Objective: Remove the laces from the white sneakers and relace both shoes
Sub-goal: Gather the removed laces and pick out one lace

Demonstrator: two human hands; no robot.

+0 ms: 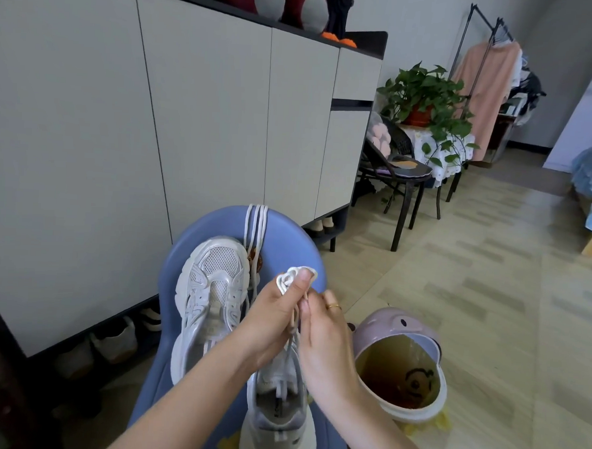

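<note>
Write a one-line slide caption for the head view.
Both hands, left hand and right hand, pinch a bunched white lace above the near sneaker, an unlaced sneaker alongside.

Blue seat with two white sneakers, loose laces.

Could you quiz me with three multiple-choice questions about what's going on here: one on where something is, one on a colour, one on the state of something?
1. Where does the loose lace lie?
A. draped over the chair's far edge
B. in the pink bin
C. on the floor

2. What colour is the chair?
A. red
B. blue
C. black

3. The far sneaker is:
A. fully laced
B. unlaced
C. upside down

Answers: 1 A, its strands hang over the rim beyond the sneaker. 2 B, the seat shell is blue. 3 B, its eyelets show empty.
</note>
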